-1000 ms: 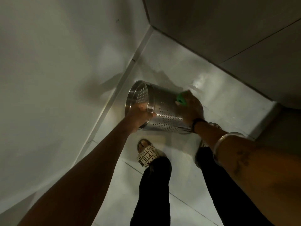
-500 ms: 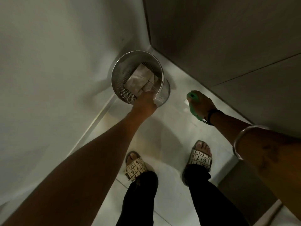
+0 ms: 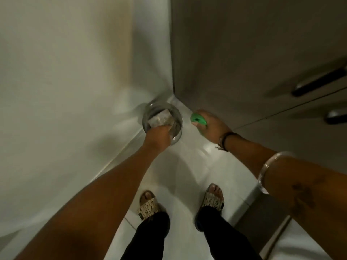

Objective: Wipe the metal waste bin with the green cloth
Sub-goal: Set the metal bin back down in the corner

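Observation:
The round metal waste bin point(image 3: 162, 114) stands upright in the floor corner, its mouth facing up and pale crumpled paper lying inside. My left hand point(image 3: 158, 136) grips its near rim. To the right of the bin, apart from it, my right hand point(image 3: 210, 126) holds the bunched green cloth point(image 3: 198, 120) just above the floor. Motion blur softens the bin's outline.
A white wall point(image 3: 65, 81) runs along the left and a grey cabinet front point(image 3: 244, 62) with dark handles point(image 3: 319, 83) along the right, meeting right behind the bin. My two sandalled feet point(image 3: 148, 205) stand on the glossy white floor point(image 3: 187, 171) below my hands.
The bin went from lying sideways under the cloth to upright and down into the corner. My right hand with the cloth came off it and now hovers to its right.

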